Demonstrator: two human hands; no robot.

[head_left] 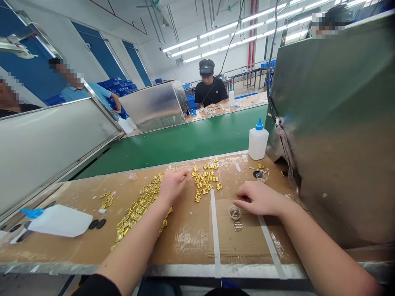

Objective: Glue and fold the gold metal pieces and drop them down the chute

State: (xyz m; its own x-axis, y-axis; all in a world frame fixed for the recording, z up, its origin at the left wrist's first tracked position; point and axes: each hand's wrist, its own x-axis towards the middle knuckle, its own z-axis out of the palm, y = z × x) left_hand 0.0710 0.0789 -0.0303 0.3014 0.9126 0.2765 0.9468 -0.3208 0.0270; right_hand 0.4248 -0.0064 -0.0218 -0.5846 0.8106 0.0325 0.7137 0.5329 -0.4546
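Observation:
My left hand [173,186] is over the right edge of a long, dense spread of small gold metal pieces [140,207]. Its fingers are drawn together, and whatever they may hold is hidden. Right of it lies a looser group of the same gold pieces [204,181]. My right hand [259,198] is held low over a taped-down cardboard sheet [247,242], thumb and fingers closed. Just below its fingertips stands a small clear cup [235,213] with something thin in it. I cannot make out what the right fingers grip.
A white squeeze bottle with blue cap [258,142] stands at the back right; another white bottle [63,220] lies at left beside black discs [97,224]. A green conveyor belt [191,142] runs behind. A metal panel [336,123] bounds the right. A person [211,88] sits across.

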